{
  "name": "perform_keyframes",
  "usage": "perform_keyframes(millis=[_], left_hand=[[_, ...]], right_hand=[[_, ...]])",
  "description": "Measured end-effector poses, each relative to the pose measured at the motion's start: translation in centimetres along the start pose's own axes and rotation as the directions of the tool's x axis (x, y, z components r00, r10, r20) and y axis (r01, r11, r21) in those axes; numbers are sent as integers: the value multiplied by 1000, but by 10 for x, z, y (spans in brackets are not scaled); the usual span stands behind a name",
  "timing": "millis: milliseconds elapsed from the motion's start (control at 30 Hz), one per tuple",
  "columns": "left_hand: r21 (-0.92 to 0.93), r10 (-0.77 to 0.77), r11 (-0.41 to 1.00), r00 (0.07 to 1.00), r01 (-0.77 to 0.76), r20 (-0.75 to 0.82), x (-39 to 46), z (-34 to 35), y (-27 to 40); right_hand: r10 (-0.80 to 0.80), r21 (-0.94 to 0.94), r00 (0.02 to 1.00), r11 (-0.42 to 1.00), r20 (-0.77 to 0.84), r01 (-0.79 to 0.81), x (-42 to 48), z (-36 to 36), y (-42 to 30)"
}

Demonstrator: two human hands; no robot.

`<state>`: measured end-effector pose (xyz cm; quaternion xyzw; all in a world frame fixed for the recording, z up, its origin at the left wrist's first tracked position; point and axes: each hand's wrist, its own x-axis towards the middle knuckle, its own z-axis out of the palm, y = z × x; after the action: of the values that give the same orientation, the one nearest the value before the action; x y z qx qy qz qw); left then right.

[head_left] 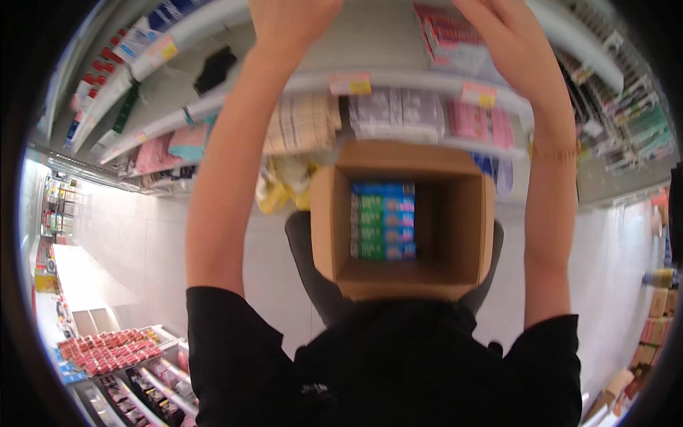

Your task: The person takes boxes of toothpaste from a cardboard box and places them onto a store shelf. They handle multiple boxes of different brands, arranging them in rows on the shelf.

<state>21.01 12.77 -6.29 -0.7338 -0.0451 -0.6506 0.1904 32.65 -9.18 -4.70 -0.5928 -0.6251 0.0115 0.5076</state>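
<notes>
Both my arms reach up past the store shelf. My left hand (296,18) is at the upper edge of the view, its fingers cut off, so what it holds cannot be seen. My right hand (504,40) is at the upper right, near a stack of red and white packages (453,40) on the shelf; its fingertips are also out of view. Below and between my arms is an open cardboard box (453,224), close to my body. Inside, a row of green and blue product boxes (382,227) fills its left part, and its right part shows bare cardboard.
Shelf edges with price tags (349,84) curve across the front. Lower down are folded checked cloth (301,123), grey packs (395,112) and pink packs (480,124). Small hanging goods (635,115) line the right. A display of red packages (109,352) stands behind at left; cartons (653,331) are at right.
</notes>
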Motion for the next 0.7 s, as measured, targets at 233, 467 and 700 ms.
perform_keyframes(millis=[233, 467, 700], left_hand=[[-528, 152, 727, 647, 439, 747, -112, -66, 162], [-284, 481, 873, -596, 397, 643, -288, -57, 265], [-162, 402, 910, -719, 381, 567, -388, -72, 276]], right_hand=[[573, 103, 767, 778, 289, -620, -247, 42, 22], [541, -36, 667, 789, 513, -613, -336, 95, 44], [648, -196, 615, 744, 450, -639, -347, 114, 44]])
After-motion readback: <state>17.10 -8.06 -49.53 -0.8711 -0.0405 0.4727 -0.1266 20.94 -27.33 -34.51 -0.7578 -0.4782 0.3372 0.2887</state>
